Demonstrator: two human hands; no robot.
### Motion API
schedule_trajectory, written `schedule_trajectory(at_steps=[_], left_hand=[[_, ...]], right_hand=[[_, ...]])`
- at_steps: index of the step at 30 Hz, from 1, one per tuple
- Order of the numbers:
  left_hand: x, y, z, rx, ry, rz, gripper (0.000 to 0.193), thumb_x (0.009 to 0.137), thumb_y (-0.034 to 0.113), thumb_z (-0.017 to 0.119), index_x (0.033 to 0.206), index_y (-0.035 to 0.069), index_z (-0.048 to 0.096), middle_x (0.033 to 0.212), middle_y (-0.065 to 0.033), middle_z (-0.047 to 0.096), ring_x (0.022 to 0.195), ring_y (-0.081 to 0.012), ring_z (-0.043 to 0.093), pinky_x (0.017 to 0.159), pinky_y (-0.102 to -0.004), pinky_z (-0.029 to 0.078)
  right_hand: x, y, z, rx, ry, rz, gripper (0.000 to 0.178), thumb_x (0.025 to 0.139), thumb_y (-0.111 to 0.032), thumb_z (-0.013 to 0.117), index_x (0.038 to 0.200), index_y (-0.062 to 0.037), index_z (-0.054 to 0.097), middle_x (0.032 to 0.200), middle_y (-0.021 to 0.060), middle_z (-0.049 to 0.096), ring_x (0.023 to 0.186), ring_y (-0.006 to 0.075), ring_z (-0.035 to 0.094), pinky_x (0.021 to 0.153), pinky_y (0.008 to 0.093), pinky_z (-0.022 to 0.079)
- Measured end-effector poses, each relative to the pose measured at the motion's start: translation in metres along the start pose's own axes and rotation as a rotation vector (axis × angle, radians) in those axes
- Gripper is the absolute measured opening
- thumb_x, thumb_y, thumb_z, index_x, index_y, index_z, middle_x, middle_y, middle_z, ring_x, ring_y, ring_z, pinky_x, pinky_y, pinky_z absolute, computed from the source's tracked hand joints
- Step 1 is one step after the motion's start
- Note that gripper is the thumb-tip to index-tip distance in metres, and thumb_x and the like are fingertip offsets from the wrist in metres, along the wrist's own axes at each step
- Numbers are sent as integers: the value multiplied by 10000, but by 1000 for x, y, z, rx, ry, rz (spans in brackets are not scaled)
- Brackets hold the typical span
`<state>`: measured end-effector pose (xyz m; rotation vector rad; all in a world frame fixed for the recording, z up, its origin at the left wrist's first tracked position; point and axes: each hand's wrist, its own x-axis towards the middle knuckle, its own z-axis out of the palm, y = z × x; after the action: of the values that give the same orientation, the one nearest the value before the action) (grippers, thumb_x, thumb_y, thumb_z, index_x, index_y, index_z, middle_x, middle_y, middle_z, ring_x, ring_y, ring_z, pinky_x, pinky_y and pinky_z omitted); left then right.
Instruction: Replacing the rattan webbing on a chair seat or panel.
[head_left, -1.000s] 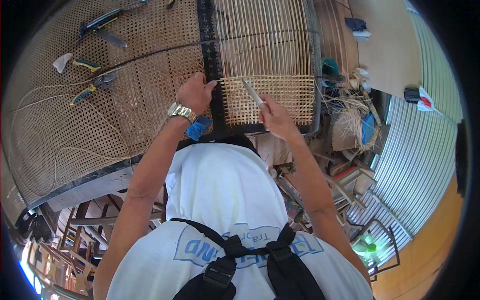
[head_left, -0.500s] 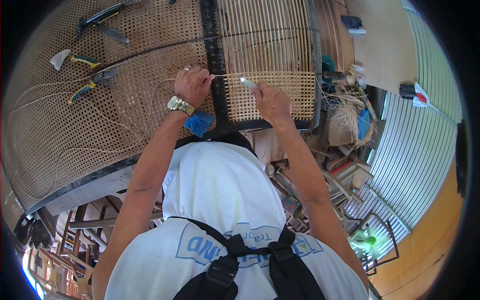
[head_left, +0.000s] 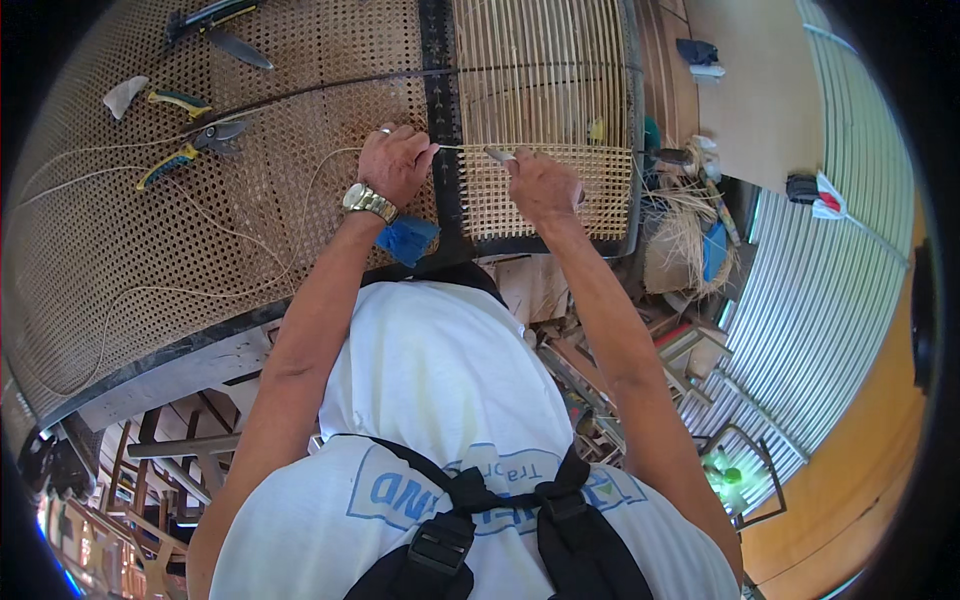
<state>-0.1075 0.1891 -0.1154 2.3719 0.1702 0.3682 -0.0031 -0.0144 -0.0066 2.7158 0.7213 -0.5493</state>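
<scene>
My left hand (head_left: 397,163), with a metal watch at its wrist, is closed in a pinch on a thin cane strand (head_left: 463,148) beside a dark wooden bar. The strand's long tail loops leftward over finished cane mesh (head_left: 330,225). In my right hand (head_left: 545,188) is a slim tool with a pale, flat tip (head_left: 499,154); its handle is hidden in my fist. The tip lies at the upper edge of the part-woven cane panel (head_left: 520,205). Beyond that edge, lengthwise strands (head_left: 530,75) run without close weaving. Close to my left wrist rests a crumpled blue piece (head_left: 408,241).
Yellow-handled pruning shears (head_left: 192,155), a white scrap (head_left: 124,97) and a knife-like blade (head_left: 240,48) lie on the mesh at left. Right of the frame hangs a bundle of cane offcuts (head_left: 690,225). Wooden chair frames (head_left: 150,510) stand below.
The whole view has shifted slightly, moving the panel a little to the right. The pale tool tip sits flatter and closer to the strand; my left hand keeps its pinch.
</scene>
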Motion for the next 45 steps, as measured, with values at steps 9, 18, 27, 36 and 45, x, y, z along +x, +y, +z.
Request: schedule_trajectory(at_steps=[9,18,27,36,45], left_hand=[[-1,-2,3,-8,-3,-16,234,925,260,695,764,110,617,787,-77,617,815,-309,620,722,-458,470],[-2,-5,5,-30,43,15,256,928,277,709,765,105,611,746,-72,590,768,-316,601,722,-458,470],[1,-20,-62,-96,-100,-347,250,880,347,766,892,98,791,873,-146,743,791,-335,716,723,-453,564],[-49,-154,-248,446,-53,-783,396,909,504,738,1120,172,788,995,-49,781,867,-198,731,777,-371,545],[-74,-182,-279,988,278,-433,379,940,446,725,1172,149,765,1120,-62,766,1030,-261,706,847,-420,550]], right_hand=[[-7,-8,-20,60,-98,71,339,1032,-413,549,1112,-121,700,959,175,748,923,388,731,790,528,576],[1,-8,-5,48,-43,9,354,1024,-420,555,1101,-103,693,971,175,751,916,390,735,799,516,576],[-65,42,17,661,-13,69,228,974,-216,641,1093,-23,657,805,176,686,742,280,716,673,439,563],[-94,133,-23,1035,-74,307,329,1058,-145,556,1366,-28,570,765,41,647,619,91,613,584,267,528],[-18,179,-98,263,456,-21,272,956,-102,584,1216,-63,653,1007,286,706,965,493,673,805,534,551]])
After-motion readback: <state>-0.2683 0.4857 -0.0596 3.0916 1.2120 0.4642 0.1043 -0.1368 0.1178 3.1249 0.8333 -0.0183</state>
